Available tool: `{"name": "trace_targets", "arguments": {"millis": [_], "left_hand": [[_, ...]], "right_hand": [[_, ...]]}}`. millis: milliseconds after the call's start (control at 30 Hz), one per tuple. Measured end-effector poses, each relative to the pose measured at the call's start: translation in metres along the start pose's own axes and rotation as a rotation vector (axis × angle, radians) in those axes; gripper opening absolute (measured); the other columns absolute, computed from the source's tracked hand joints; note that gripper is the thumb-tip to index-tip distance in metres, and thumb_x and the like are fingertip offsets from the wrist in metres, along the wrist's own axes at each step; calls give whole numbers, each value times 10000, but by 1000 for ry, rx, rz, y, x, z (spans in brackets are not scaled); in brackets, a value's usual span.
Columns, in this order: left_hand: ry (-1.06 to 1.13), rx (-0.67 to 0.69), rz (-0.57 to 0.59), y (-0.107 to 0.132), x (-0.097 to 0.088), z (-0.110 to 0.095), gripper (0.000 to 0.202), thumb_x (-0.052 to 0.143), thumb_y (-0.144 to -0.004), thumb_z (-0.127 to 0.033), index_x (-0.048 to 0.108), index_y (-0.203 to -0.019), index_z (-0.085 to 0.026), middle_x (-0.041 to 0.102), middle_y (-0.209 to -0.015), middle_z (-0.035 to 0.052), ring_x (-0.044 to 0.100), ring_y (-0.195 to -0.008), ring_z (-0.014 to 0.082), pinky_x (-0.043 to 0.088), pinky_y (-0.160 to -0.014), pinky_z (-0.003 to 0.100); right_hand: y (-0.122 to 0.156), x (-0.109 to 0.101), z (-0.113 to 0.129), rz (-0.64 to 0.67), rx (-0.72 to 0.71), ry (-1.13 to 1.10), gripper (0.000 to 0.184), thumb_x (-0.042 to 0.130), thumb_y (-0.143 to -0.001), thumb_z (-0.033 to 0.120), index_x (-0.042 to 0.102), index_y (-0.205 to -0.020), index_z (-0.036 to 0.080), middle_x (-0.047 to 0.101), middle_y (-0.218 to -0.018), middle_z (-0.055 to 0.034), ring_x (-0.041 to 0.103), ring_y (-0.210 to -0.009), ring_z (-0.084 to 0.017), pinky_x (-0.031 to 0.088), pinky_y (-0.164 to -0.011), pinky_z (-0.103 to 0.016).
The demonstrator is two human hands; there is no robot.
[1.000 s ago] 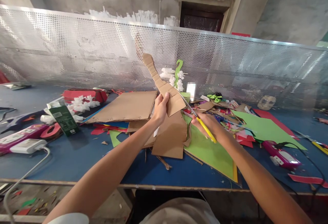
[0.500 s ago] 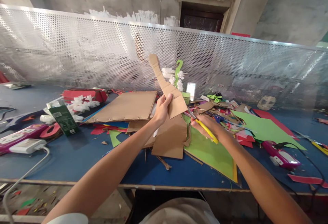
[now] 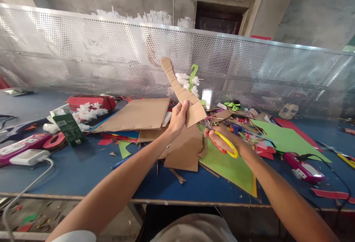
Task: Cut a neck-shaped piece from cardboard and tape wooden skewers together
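My left hand (image 3: 179, 118) grips a long piece of brown cardboard (image 3: 181, 93) by its wider lower part, thumb on top. The piece has a narrow neck and a rounded upper end, and it is held tilted above the table. My right hand (image 3: 219, 136) is closed around scissors (image 3: 232, 149) with yellow and red handles. The blades point up and left, close to the cardboard's lower right corner; whether they touch it I cannot tell. Beneath my hands lie cut cardboard pieces (image 3: 184, 149) and a green sheet (image 3: 230, 164).
A large cardboard sheet (image 3: 135, 114) lies left of centre. A dark green box (image 3: 68, 127) and a purple power strip (image 3: 24, 146) stand farther left. Colourful scraps (image 3: 244, 120) and another purple power strip (image 3: 303, 167) are on the right. A perforated metal screen (image 3: 111, 53) runs behind the table.
My left hand and the cardboard have shifted slightly right. The scissors have turned in my right hand, so both handle loops now show.
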State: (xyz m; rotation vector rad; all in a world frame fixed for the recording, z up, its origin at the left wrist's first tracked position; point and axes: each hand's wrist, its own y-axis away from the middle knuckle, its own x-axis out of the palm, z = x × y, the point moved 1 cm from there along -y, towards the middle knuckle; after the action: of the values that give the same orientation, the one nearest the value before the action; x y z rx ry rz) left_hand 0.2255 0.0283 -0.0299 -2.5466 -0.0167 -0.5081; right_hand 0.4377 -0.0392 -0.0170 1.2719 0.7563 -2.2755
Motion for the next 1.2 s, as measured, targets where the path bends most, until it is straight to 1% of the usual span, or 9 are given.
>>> {"name": "trace_targets", "arguments": {"millis": [133, 267, 333, 433, 567, 733, 900, 967, 1200], "left_hand": [[-89, 61, -3, 6, 5, -3, 443, 638, -942, -617, 680, -884, -180, 689, -822, 44, 617, -780, 194, 486, -710, 277], [-95, 58, 29, 12, 10, -2, 425, 642, -946, -597, 689, -874, -180, 698, -834, 51, 622, -794, 207, 488, -736, 297], [-95, 50, 6, 14, 11, -1, 409, 671, -931, -583, 687, -845, -184, 692, -823, 52, 617, -795, 210, 485, -741, 305], [-83, 57, -58, 16, 14, -1, 375, 714, -910, -556, 681, -834, -191, 686, -828, 47, 612, -819, 210, 488, -759, 303], [-86, 60, -89, 18, 17, -4, 402, 738, -885, -578, 637, -798, -199, 652, -792, 33, 605, -828, 204, 488, -767, 300], [-74, 109, -115, 20, 21, -3, 420, 668, -922, -605, 656, -905, -186, 685, -911, 48, 615, -872, 199, 476, -800, 304], [3, 87, -101, 20, 21, 0, 409, 683, -915, -587, 652, -942, -180, 699, -943, 46, 630, -894, 197, 490, -827, 302], [35, 65, -99, 19, 22, 0, 405, 697, -903, -584, 655, -944, -184, 702, -945, 45, 638, -900, 201, 493, -827, 305], [172, -64, -69, 19, 24, 3, 399, 735, -866, -568, 667, -973, -190, 731, -997, 48, 661, -936, 204, 518, -860, 308]], "right_hand": [[-5, 8, -2, -9, 0, 17, 710, 159, -1011, 781, 456, -679, 228, 491, -589, -22, 473, -568, -178, 365, -580, -319], [-6, 12, 2, -17, 20, 44, 694, 183, -1031, 748, 466, -668, 228, 498, -582, -26, 471, -558, -179, 363, -590, -321], [-6, 12, 5, -45, 50, 58, 699, 180, -1039, 735, 502, -683, 226, 534, -608, -41, 514, -589, -194, 386, -611, -322], [-6, 13, 9, -113, 79, 68, 679, 184, -1059, 696, 587, -786, 222, 606, -676, -60, 609, -693, -232, 421, -681, -326], [-6, 12, 7, -113, 77, 111, 643, 219, -1077, 654, 621, -835, 216, 639, -690, -61, 638, -713, -247, 406, -697, -323], [-7, 11, 3, -92, 86, 174, 644, 246, -1085, 636, 621, -783, 208, 637, -683, -60, 607, -661, -225, 360, -651, -303], [-8, 12, 2, -82, 124, 158, 635, 276, -1076, 643, 641, -807, 198, 653, -700, -63, 619, -683, -225, 346, -646, -295], [-8, 13, 1, -76, 126, 160, 635, 276, -1073, 646, 625, -788, 198, 647, -700, -64, 608, -676, -219, 341, -646, -296], [-6, 11, 1, -64, 93, 181, 605, 260, -1075, 633, 473, -692, 217, 563, -639, -41, 528, -619, -186, 326, -634, -298]]}}
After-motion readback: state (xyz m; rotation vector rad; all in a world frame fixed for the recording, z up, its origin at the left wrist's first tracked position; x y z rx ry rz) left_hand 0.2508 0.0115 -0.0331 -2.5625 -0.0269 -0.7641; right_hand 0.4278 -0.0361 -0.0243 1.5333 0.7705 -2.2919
